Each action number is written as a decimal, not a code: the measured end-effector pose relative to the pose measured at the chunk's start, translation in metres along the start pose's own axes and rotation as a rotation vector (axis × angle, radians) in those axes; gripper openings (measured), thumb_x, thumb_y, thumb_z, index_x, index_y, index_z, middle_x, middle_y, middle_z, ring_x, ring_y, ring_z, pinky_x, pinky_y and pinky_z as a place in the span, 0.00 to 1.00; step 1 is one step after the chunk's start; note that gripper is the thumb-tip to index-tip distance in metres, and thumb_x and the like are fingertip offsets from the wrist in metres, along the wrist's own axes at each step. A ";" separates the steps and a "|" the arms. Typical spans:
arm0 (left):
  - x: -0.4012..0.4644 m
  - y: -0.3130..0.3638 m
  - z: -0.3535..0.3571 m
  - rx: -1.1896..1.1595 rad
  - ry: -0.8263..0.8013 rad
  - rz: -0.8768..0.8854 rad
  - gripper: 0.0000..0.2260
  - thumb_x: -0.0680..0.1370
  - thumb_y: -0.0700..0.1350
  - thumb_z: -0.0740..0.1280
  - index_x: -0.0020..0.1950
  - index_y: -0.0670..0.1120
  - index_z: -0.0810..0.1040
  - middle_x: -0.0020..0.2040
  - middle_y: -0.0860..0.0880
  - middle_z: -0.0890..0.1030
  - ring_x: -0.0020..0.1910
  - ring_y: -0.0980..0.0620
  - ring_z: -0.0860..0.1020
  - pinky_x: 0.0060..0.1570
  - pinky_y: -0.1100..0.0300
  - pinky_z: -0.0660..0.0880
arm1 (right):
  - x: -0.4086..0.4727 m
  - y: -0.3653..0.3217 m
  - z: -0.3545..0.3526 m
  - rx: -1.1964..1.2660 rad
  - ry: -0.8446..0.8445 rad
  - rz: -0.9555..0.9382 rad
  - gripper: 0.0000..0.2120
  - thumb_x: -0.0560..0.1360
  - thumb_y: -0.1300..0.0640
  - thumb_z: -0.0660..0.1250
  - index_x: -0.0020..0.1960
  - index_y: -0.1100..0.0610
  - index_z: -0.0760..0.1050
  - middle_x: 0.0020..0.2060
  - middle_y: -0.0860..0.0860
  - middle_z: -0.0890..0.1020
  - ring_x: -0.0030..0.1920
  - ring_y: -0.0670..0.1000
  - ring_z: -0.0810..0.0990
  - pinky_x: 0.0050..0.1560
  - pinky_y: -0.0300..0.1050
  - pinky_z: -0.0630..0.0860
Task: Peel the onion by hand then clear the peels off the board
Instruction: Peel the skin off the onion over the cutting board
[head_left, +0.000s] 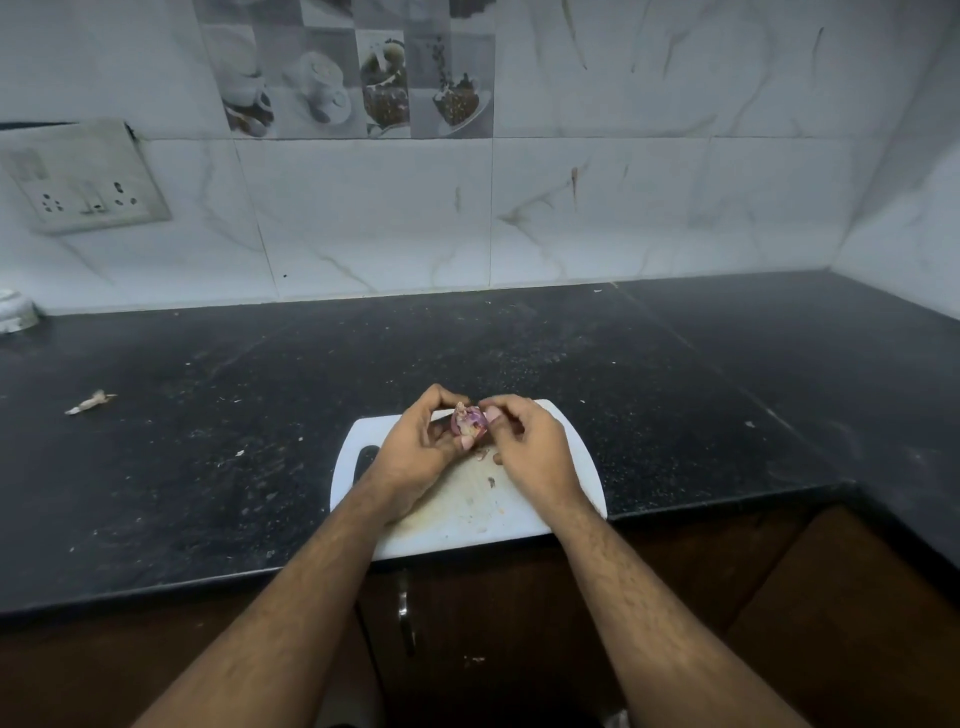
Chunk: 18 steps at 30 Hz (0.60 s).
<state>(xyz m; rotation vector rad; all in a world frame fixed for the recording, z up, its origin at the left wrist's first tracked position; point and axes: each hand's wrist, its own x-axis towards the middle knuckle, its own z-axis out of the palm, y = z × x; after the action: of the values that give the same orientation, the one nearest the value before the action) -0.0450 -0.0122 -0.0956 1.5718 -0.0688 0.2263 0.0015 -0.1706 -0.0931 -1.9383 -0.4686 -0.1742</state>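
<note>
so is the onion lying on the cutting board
No, the onion is held between the left hand and right hand, above the cutting board.

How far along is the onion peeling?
Partly done: a few peel scraps already lie on the board. In hand: the left hand holds the onion above the board while the right hand pinches at its skin, some of which still clings. Left: finish peeling, then clear the scraps off the board.

Worktop looks like polished black speckled stone, the board is matt white plastic gone a bit stained, glossy marble-look wall tiles, papery-skinned onion.
</note>
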 end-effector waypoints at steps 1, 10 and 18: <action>0.000 0.000 0.000 -0.001 -0.014 -0.005 0.13 0.78 0.28 0.70 0.58 0.42 0.75 0.53 0.53 0.86 0.56 0.51 0.84 0.59 0.59 0.80 | -0.001 0.000 -0.001 -0.011 -0.014 -0.024 0.08 0.82 0.53 0.68 0.58 0.50 0.83 0.51 0.44 0.83 0.49 0.43 0.83 0.50 0.43 0.83; 0.001 -0.002 -0.002 0.089 0.035 0.003 0.23 0.72 0.38 0.80 0.66 0.45 0.82 0.58 0.46 0.87 0.62 0.47 0.84 0.69 0.46 0.77 | -0.004 -0.005 -0.002 -0.036 0.031 -0.027 0.04 0.78 0.57 0.74 0.50 0.53 0.86 0.43 0.43 0.85 0.41 0.44 0.84 0.46 0.48 0.84; -0.001 -0.003 -0.004 0.165 0.065 0.027 0.19 0.72 0.38 0.80 0.62 0.46 0.84 0.55 0.46 0.88 0.59 0.46 0.85 0.67 0.41 0.77 | -0.014 -0.014 0.001 -0.269 0.005 -0.150 0.12 0.82 0.56 0.68 0.63 0.55 0.83 0.52 0.49 0.83 0.51 0.46 0.81 0.52 0.30 0.73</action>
<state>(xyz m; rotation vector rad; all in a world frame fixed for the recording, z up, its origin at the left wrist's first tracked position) -0.0457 -0.0083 -0.0988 1.7273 -0.0214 0.3105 -0.0166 -0.1682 -0.0867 -2.1641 -0.6129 -0.3535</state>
